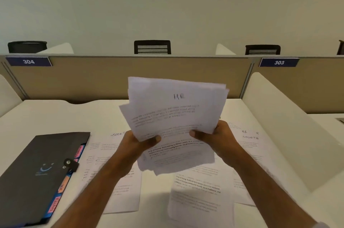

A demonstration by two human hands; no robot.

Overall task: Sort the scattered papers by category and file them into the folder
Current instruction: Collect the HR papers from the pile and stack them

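Two hands are raised above the white surface (55,121), and a loose, uneven stack of papers (176,116) is held upright between them. The left hand (138,141) is clamped on the stack's lower left edge, thumb in front; the right hand (214,134) is clamped on its lower right edge in the same way. "HR" is handwritten at the top of the front sheet. More printed sheets (197,196) are spread flat on the surface beneath the arms, some marked "SPORTS". A dark folder (37,172) is lying closed at the left of the surface, beside the sheets, with coloured tabs showing along its right edge. Number plates 304 (28,61) and 303 (279,62) are fixed to the partition behind.
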